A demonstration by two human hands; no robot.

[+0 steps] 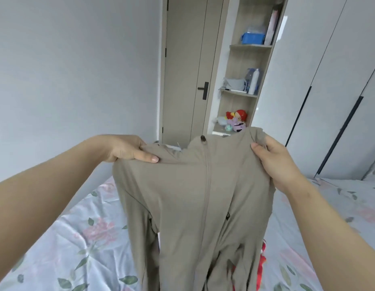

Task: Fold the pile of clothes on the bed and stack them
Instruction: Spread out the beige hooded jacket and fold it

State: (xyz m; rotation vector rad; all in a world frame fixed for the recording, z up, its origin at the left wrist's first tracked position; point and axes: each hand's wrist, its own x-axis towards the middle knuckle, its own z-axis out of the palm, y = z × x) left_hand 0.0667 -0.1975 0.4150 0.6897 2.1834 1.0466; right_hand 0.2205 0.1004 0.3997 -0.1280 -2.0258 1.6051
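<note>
Where the garment hangs: a taupe, thin-cloth, zip-front jacket (193, 196) is held up in the air over the bed (56, 248), front toward the head camera. Its lower part trails out of the bottom of the picture.
Left hand: the left hand (128, 150) grips the jacket's shoulder on the left side. The thumb lies flat on the front of the cloth; the fingers are closed behind it, out of sight.
Right hand: the right hand (274, 162) grips the opposite shoulder, somewhat higher. The thumb is on the front and the fingers are curled over the bunched top edge.
Zip: a closed zip (207, 185) runs down the middle of the jacket, with a dark pull (203, 139) at the top. A small dark tag (228, 216) sits just to its right.
Bedding: a pale blue sheet printed with pink flowers and green leaves (94, 227) covers the bed below both arms.
Other clothes: a red piece of cloth (263, 263) shows on the bed past the jacket's right edge. It is mostly hidden, so its kind cannot be told.
Door: a beige door (188, 59) with a black lever handle (203, 90) stands shut behind the jacket.
Shelving: an open light-wood shelf unit (250, 46) beside the door holds a blue plastic box (252, 38) above, a white bottle (254, 81) in the middle and a doll in a red hood (240, 116) lower down.
Wardrobe: white wardrobe doors (329, 80) with long dark handles stand at the right.
</note>
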